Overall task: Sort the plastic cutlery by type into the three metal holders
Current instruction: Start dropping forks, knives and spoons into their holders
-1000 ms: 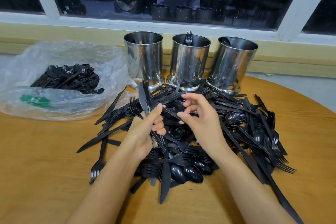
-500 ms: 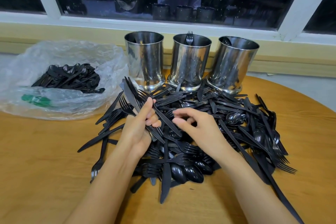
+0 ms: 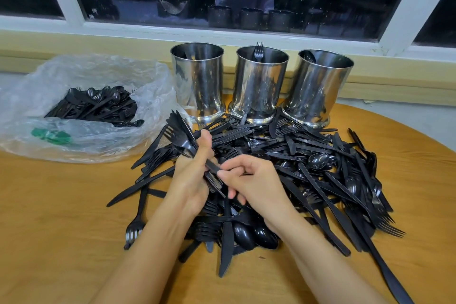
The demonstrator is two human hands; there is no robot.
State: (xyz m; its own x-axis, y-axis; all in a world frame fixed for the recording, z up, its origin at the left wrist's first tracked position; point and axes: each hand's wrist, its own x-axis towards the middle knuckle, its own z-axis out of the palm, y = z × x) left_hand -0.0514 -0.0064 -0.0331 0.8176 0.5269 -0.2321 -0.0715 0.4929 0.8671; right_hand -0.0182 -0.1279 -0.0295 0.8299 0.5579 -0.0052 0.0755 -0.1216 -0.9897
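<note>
Our left hand (image 3: 190,180) is clenched round a bundle of black cutlery (image 3: 182,134), handles down in the palm and the working ends fanned up toward the holders. We judge it serves as a collecting fist, so several pieces can travel together. It seems to be mostly knives, though one fork head shows at its edge.

Our right hand (image 3: 256,185) sits just beside it, fingers curled, thumb and forefinger pinching a thin handle (image 3: 234,171), probably to feed it into the bundle. We cannot tell which type it is.

Both hands hover over the pile (image 3: 308,168) of mixed knives, forks and spoons, which lies heaped on the desk (image 3: 49,229) and reaches the feet of the holders.

Beyond it stand the left holder (image 3: 197,76), the middle holder (image 3: 259,81) with a fork (image 3: 258,51) upright inside, and the right holder (image 3: 320,86) showing a spoon bowl (image 3: 309,57). So each type's holder is already marked, and most sorting remains.

Off to the left, a plastic bag (image 3: 86,69) holds more cutlery.
</note>
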